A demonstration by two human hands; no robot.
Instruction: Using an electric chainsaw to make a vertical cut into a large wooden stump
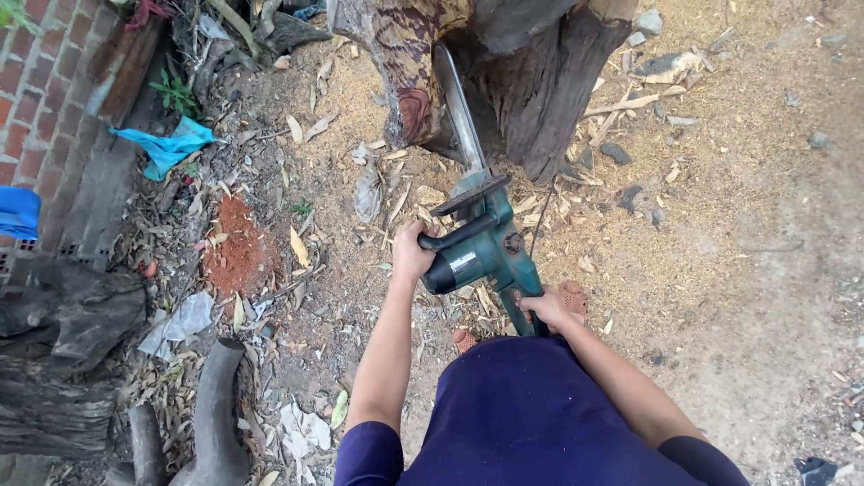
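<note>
The left hand (411, 255) is wrapped around the black front handle of a green electric chainsaw (481, 247), and the right hand (543, 309) clutches its rear grip. The saw's metal bar (459, 108) is sunk into a dark, rough tree stump (540, 72). Pale sawdust (360, 99) covers the dirt ground (765, 225) around it.

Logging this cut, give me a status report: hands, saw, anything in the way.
Left hand shut on front handle; right hand shut on rear grip. Green chainsaw, bar in the stump cut. Sawdust and wood chips underfoot.
</note>
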